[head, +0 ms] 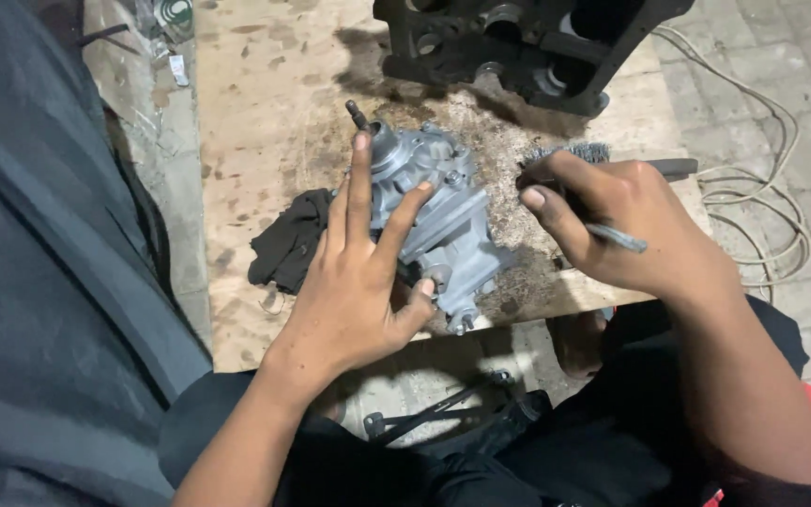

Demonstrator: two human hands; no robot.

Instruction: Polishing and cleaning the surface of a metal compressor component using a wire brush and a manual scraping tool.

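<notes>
Two hands are kept busy: the grey metal housing (434,221) on the plywood board (265,113) is pinned under the left hand (359,282)'s spread fingers, while a wire brush (603,164) is gripped in the right hand (612,216).

The left hand (354,282) covers part of the grey metal casting (443,221); the black machine part (527,47) runs off the top edge.

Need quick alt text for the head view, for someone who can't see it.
The left hand presses flat on a grey metal engine part on a stained wooden board, while the right hand holds a wire brush beside it. A dark rag lies at left.
</notes>
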